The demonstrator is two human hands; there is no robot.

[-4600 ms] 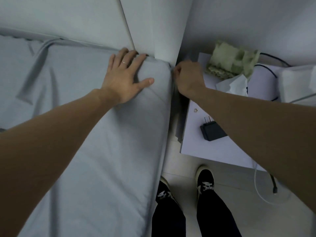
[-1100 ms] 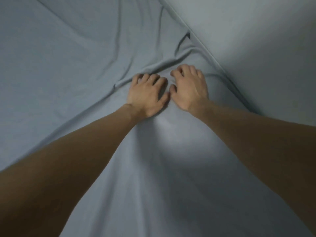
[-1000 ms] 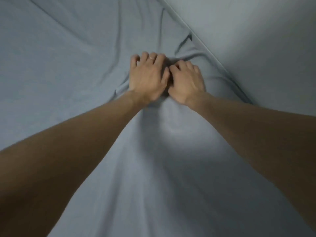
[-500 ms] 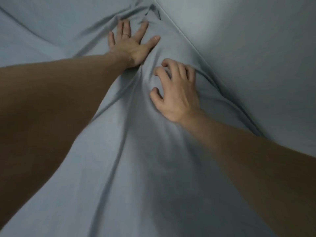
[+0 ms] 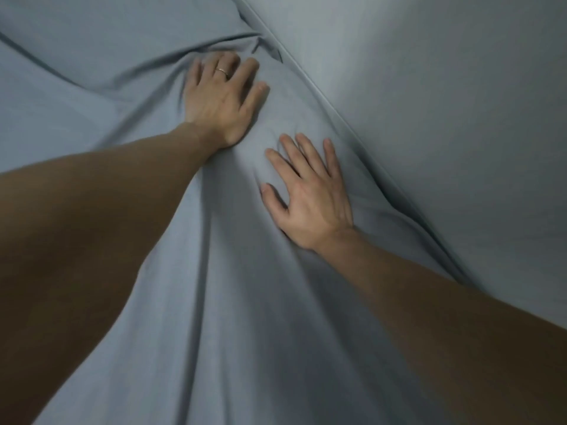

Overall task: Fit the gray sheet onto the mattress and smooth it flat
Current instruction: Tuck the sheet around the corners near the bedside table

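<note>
Beside the wall (image 5: pixel 429 118) — both palms flat on the gray sheet (image 5: pixel 245 302).
Right hand (image 5: pixel 310 197), clawed a moment ago, now spreads open like the left hand (image 5: pixel 221 96) — smoothing underway, folds remain.

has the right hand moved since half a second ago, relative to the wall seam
Cannot tell for place, since the camera shifted too. The right hand has uncurled, though: its fingers now lie flat on the gray sheet, beside the wall.

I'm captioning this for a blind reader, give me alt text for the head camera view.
Two bare hands press flat on a wrinkled gray sheet beside a pale wall: the left hand, wearing a ring, lies farther away, the right hand nearer.
</note>
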